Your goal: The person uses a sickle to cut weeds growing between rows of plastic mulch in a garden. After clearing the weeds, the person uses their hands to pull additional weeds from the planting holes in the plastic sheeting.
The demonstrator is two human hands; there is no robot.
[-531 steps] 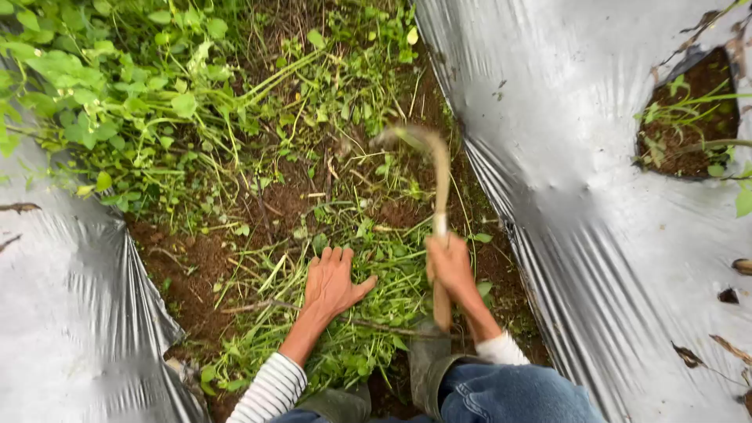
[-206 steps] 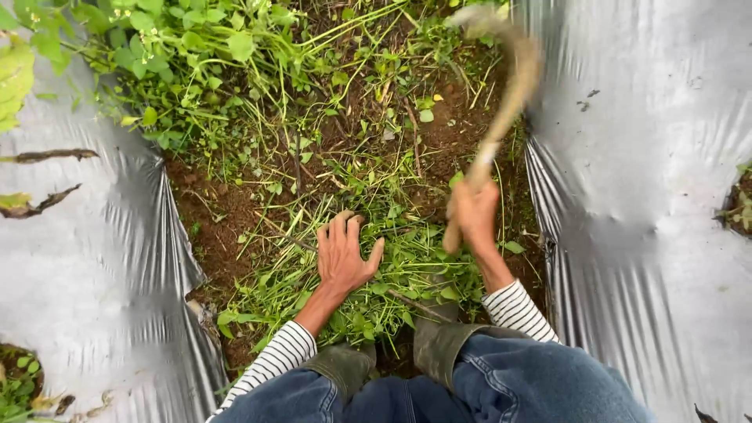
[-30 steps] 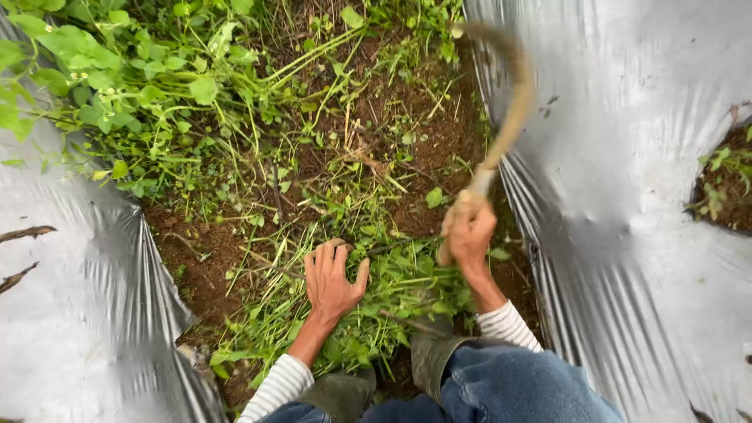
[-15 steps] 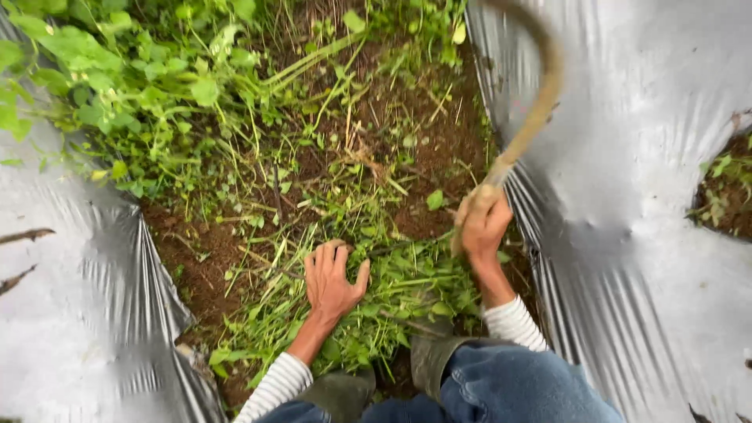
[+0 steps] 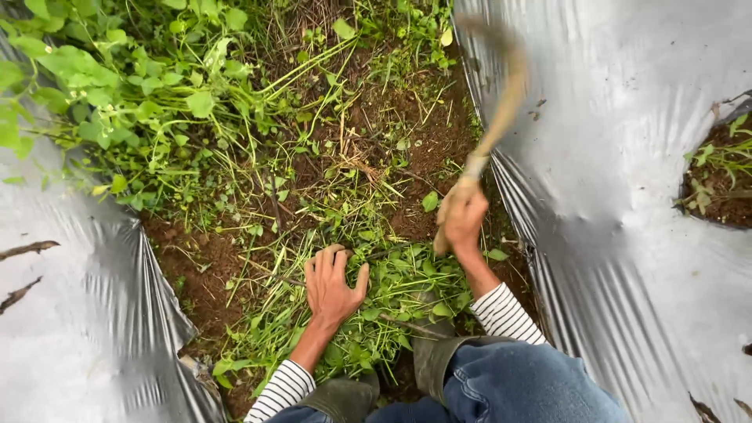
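My right hand (image 5: pixel 464 220) grips the wooden handle of a curved sickle (image 5: pixel 501 94), raised and blurred, its blade arcing up over the furrow beside the right plastic sheet. My left hand (image 5: pixel 332 283) lies flat, fingers spread, pressing on a heap of cut green weeds (image 5: pixel 392 294) in front of my knees. Brown soil (image 5: pixel 427 133) with scattered stalks lies beyond the heap. Standing leafy weeds (image 5: pixel 141 94) fill the upper left of the furrow.
Silver plastic mulch covers the beds on the left (image 5: pixel 70 313) and on the right (image 5: pixel 627 157). A planting hole with small green plants (image 5: pixel 717 176) opens in the right sheet. My jeans-clad knees and dark boots (image 5: pixel 427 356) sit at the bottom.
The sickle has swung from far up and right down and leftward over the furrow. My right hand shifted slightly left. My left hand stays pressed on the cut weeds.
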